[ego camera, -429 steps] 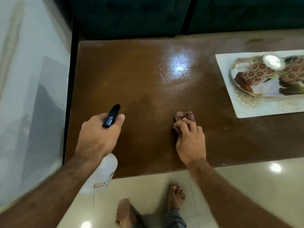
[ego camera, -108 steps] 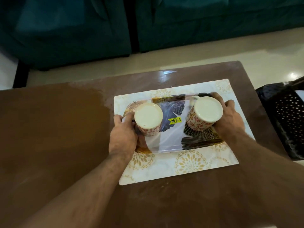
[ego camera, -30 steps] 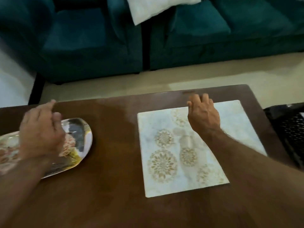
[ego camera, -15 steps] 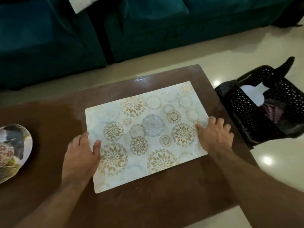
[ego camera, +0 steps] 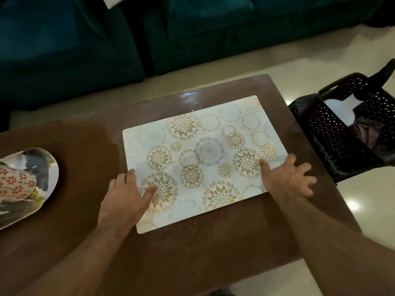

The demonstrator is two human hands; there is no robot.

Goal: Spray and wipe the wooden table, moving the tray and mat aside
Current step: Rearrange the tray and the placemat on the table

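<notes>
A white mat (ego camera: 205, 159) with gold and grey flower circles lies flat on the brown wooden desk (ego camera: 192, 248), toward the desk's right end. It sits a bit crooked, with its far right corner close to the desk's far edge.

The left hand (ego camera: 126, 199) rests on the mat's near left corner. Its fingers are straight and spread, lying flat, with the thumb on a gold flower. The right hand (ego camera: 286, 178) rests on the mat's right edge. Its thumb lies on the mat and its fingers are spread out flat on the wood just beside it. Both hands are flat and not curled round anything.

The tray (ego camera: 40, 167) sits at the left end of the desk, well apart from the mat. A cup (ego camera: 15, 184) with red flowers stands on it.

A black basket (ego camera: 333, 133) with holes stands on the floor just past the desk's right edge. A dark cloth (ego camera: 367, 133) lies inside it.
</notes>
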